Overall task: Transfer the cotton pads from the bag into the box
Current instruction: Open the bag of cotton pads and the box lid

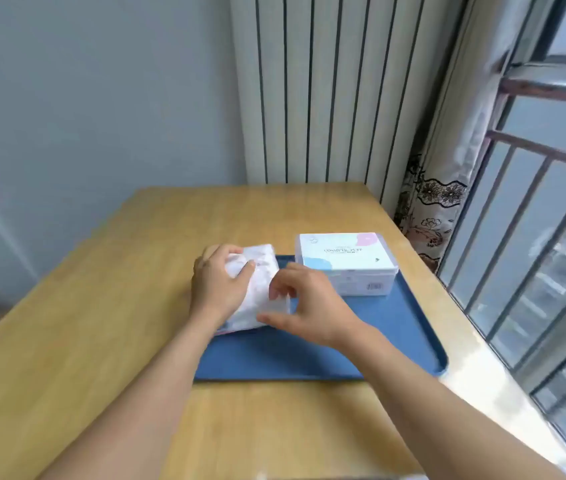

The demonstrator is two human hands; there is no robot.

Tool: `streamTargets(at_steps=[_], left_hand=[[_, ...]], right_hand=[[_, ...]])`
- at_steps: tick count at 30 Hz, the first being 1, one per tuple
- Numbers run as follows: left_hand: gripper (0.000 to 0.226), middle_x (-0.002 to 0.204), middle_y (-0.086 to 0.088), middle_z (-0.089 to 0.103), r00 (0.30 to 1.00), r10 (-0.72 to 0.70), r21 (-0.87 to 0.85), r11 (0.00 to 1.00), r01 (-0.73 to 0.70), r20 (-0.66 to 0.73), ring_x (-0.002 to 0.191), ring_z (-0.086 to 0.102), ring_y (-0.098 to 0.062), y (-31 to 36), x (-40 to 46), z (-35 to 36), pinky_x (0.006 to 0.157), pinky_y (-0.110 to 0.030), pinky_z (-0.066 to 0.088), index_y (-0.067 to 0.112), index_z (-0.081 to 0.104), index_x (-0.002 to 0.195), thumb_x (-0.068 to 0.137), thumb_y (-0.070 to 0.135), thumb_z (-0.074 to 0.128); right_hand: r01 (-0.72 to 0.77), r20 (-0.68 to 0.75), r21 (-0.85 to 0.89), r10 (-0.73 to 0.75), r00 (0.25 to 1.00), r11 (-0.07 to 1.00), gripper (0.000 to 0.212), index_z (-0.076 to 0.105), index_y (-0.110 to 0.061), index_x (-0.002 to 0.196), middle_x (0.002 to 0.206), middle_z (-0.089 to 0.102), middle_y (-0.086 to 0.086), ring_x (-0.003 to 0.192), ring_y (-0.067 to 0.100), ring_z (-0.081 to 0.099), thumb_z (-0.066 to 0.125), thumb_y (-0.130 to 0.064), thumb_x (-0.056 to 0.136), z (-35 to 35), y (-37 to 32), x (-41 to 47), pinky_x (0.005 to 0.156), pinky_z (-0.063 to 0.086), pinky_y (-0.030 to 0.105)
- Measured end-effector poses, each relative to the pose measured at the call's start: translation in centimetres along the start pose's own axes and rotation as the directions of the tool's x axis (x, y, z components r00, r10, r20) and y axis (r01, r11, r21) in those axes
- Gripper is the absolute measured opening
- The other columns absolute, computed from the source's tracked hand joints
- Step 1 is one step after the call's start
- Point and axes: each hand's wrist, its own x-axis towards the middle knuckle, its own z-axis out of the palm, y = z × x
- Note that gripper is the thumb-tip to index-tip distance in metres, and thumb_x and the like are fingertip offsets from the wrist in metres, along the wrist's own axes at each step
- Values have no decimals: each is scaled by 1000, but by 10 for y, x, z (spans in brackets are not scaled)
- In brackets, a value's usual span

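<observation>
While the lidded cotton-pad box (345, 263) waits at the blue tray's (395, 334) far right corner, the bag (257, 289) is gripped by the left hand (217, 284) and pinched by the right hand (305, 306), nothing yet transferred.

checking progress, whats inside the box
Cannot tell: the box sits shut on the tray, lid on, contents hidden. Both hands hold the bag.

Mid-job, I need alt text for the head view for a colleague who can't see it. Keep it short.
Both hands work on a white bag of cotton pads at the far left edge of a blue tray: the left hand grips it and the right hand pinches its near end. The closed white box sits on the tray's far right corner, on a wooden table.
</observation>
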Motion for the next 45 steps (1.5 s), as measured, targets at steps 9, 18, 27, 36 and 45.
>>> streamTargets(at_steps=[9,18,27,36,45], left_hand=[[102,158,17,16,945,66,-103,994,-35,320,131,21,25,-5,-55,-11,96,10,17,28,42,149,62,36,94],[80,128,3,45,997,29,-186,982,-15,71,101,59,-10,-4,-58,-10,79,-1,42,16,50,131,63,8,92],[34,65,2,56,974,-227,-377,901,215,13,57,51,-18,-19,-44,-10,56,-40,49,19,53,70,69,33,85],[28,96,4,47,971,224,-112,970,-214,81,82,53,-6,-11,-54,-9,65,-19,45,24,66,75,65,26,92],[10,99,6,39,961,240,-60,970,-234,134,91,45,6,-8,-57,-10,79,-3,37,20,81,77,73,16,89]], right_hand=[[64,-141,-358,-122,982,932,11,75,-25,83,94,51,-3,82,20,50,83,-20,77,19,13,-28,70,38,26],[-22,-120,-274,-12,993,961,7,68,-20,89,91,67,-8,85,19,61,68,-13,91,16,13,-35,69,53,42],[18,-96,-346,-54,994,938,10,73,-21,88,82,65,-5,79,19,57,66,-25,93,30,1,1,66,50,38],[-97,-108,-102,86,990,990,16,64,-28,80,77,63,-18,82,6,56,76,-23,89,30,24,-20,70,47,24],[-72,-58,-119,65,996,990,4,78,-25,92,80,59,-16,80,10,54,77,-26,88,29,20,-20,72,47,24]])
